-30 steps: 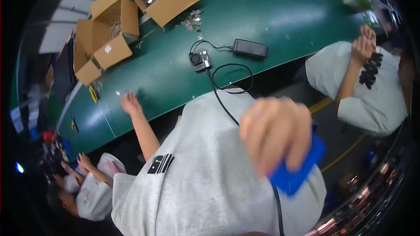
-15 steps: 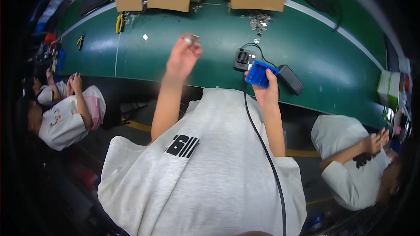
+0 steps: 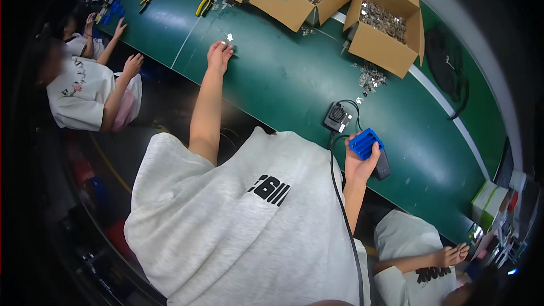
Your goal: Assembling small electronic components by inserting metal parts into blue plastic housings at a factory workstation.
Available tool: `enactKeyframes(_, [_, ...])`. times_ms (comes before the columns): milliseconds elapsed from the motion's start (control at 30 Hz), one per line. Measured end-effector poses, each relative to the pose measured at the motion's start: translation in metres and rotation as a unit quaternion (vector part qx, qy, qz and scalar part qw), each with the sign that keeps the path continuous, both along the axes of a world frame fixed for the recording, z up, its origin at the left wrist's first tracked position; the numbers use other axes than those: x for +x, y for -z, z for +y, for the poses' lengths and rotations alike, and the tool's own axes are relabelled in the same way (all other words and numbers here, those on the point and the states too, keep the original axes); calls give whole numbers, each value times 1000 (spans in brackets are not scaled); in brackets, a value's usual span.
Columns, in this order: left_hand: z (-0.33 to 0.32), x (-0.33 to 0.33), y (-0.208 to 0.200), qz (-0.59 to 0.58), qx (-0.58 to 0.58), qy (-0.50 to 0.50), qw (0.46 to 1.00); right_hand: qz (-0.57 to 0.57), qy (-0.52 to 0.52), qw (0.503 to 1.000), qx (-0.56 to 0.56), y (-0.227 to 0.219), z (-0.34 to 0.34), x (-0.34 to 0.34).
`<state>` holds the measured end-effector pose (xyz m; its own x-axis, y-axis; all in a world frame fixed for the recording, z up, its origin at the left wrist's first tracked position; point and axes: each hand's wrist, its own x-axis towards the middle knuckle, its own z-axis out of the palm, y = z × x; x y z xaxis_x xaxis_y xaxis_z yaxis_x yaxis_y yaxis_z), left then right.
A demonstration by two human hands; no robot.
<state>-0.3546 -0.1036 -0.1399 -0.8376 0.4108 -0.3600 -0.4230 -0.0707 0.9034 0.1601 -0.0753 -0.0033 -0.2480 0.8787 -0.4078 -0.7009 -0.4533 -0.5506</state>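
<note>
My left hand (image 3: 219, 58) reaches out over the green table, its fingertips closed on a small shiny metal piece (image 3: 225, 43). Just beyond those fingertips is a small pale square piece (image 3: 229, 37); whether they touch it is hard to tell. My right hand (image 3: 360, 162), near the table's front edge, grips a blue slotted plastic holder (image 3: 366, 143) with the thumb on its near side. Partly behind that hand lies a black oblong block (image 3: 383, 164). A black box with a round grille (image 3: 337, 117) and cables sits just beyond the holder.
Cardboard boxes (image 3: 377, 51) of small metal parts line the far side, with a loose pile of parts (image 3: 371, 78) before one. Yellow-handled pliers (image 3: 204, 4) and another pair (image 3: 147, 3) lie at the far left. A black cable (image 3: 343, 209) hangs across my front. People sit on both sides.
The view has turned, shifting the table. My left hand has moved out to the pale square piece on the table, still pinching metal. My right hand keeps hold of the blue holder.
</note>
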Motion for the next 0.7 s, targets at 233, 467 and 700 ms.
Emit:
enactKeyframes(233, [38, -67, -24, -33, 78, 64, 994, -25, -41, 999, -25, 3, 9, -3])
enactKeyframes(467, [22, -52, 10, 446, -312, 91, 834, -22, -52, 998, -24, 5, 16, -11])
enactKeyframes(700, [30, -29, 1, 515, -339, 161, 771, -20, -24, 998, -55, 32, 12, 8])
